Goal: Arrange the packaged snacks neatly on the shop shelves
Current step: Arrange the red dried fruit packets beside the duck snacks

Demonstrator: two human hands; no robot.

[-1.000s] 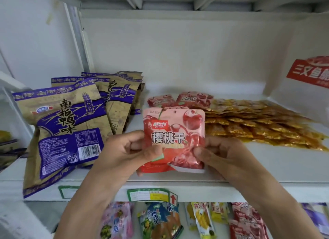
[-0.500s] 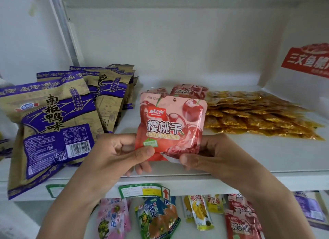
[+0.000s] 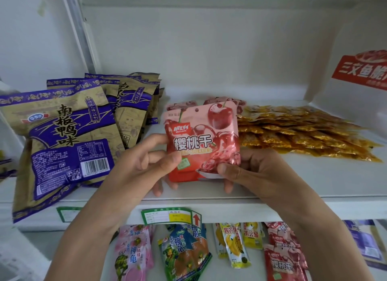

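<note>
- Cherry packet: we hold it upright over the shelf front, between purple bags and gold sachets.
- Left hand: thumb and fingers pinch its lower left corner.
- Right hand: pinches its lower right.

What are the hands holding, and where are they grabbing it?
Both hold the red cherry packet: left hand pinches its lower left edge, right hand its lower right corner.
</note>
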